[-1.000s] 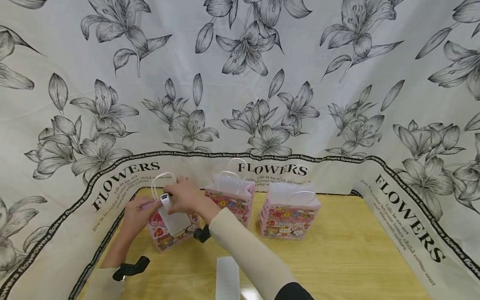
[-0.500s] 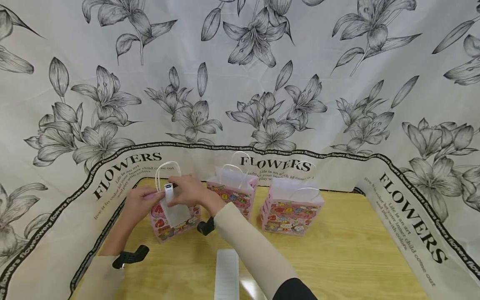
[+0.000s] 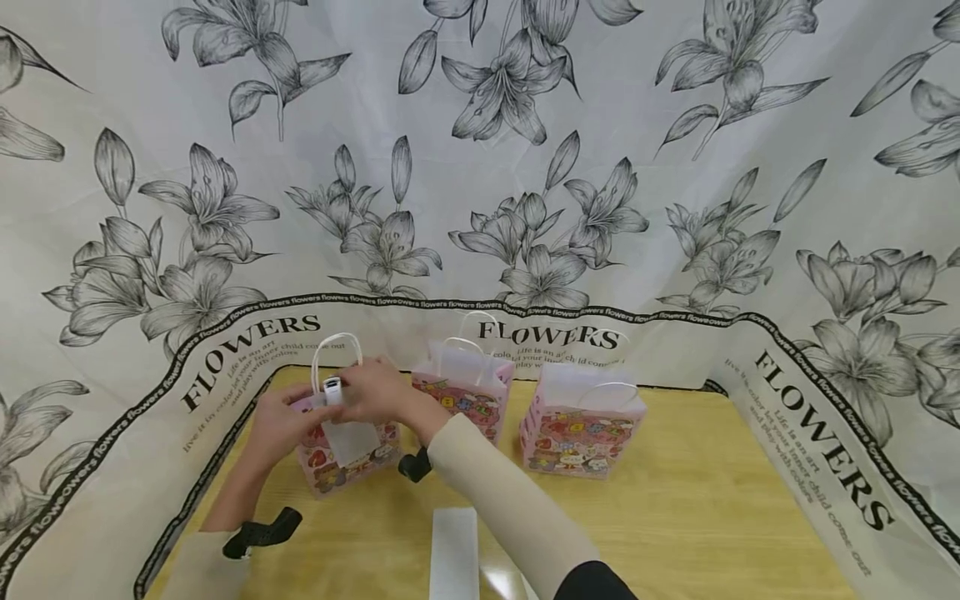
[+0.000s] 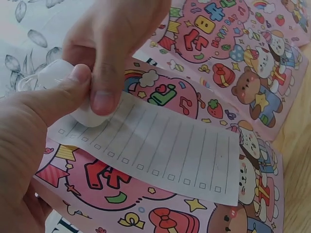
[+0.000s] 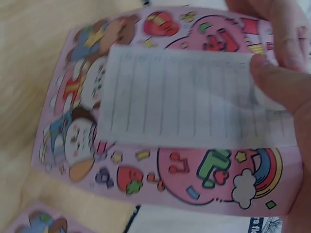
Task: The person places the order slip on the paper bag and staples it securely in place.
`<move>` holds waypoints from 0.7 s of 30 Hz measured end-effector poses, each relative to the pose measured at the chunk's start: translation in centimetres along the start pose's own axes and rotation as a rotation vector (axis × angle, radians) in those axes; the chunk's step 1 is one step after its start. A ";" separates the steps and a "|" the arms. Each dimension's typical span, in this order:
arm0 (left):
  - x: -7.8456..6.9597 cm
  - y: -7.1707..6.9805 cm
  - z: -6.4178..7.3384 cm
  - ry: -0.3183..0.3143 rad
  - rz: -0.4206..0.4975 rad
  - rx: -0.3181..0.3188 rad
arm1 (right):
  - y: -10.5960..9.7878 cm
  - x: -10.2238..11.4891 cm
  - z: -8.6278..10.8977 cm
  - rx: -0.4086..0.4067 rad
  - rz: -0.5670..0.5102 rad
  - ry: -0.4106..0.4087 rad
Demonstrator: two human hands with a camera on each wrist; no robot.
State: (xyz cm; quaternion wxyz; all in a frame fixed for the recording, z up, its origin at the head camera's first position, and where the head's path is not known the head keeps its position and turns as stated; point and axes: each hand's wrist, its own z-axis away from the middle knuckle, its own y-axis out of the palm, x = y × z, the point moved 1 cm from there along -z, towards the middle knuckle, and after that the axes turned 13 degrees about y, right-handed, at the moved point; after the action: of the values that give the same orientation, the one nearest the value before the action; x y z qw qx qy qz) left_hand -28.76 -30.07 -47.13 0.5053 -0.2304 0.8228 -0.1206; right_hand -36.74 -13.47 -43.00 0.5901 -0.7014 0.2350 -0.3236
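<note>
A small white stapler (image 3: 333,388) sits over the top edge of a lined paper slip (image 4: 165,150) with a column of checkboxes. The slip lies against the front of a pink cartoon-print gift bag (image 3: 318,479) at the left, its white handles standing up. My right hand (image 3: 375,392) grips the stapler from the right, thumb on its top. From the left, my left hand (image 3: 277,429) presses its thumb on the stapler too. Its other fingers are tucked behind the bag's top edge, mostly hidden. Both thumbs meet side by side in the left wrist view.
Two similar pink gift bags stand to the right, a middle bag (image 3: 468,400) and a right-hand bag (image 3: 577,437). A white paper strip (image 3: 453,550) lies on the wooden table (image 3: 697,500) near the front. A flower-print cloth (image 3: 510,217) hangs behind.
My left hand has shifted right, from pinching the bag's top edge beside the stapler to setting its thumb on the stapler. The right hand stays on it. The head view tilted slightly.
</note>
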 end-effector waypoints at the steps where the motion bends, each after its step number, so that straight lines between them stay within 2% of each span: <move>1: 0.0 -0.1 0.2 0.008 0.015 0.002 | 0.1 0.2 0.0 0.003 0.072 -0.020; 4: 0.1 -0.2 0.4 0.029 0.059 0.015 | 0.3 0.4 0.0 0.003 0.228 -0.066; 7: -0.5 -0.2 0.1 0.027 0.085 0.026 | -0.1 0.1 0.0 0.003 0.242 -0.094; 9: -0.5 0.0 -0.1 0.035 0.093 0.025 | -0.2 -0.2 0.0 -0.015 0.211 -0.114; 13: 0.4 0.5 0.1 0.139 0.096 0.003 | 0.4 -0.5 0.3 -0.082 0.111 -0.127; 16: 0.6 0.9 0.4 0.199 0.111 -0.011 | 0.9 -0.4 0.7 -0.140 0.048 -0.110; 21: -0.1 0.7 0.9 0.224 0.077 -0.035 | 1.0 0.3 1.0 -0.219 0.016 -0.128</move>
State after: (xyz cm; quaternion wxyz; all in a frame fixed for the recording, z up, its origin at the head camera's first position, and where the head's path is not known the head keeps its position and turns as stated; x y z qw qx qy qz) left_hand -28.07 -29.33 -47.79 0.4102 -0.1924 0.8845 -0.1115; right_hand -35.74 -13.17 -44.04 0.5263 -0.7789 0.2365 -0.2457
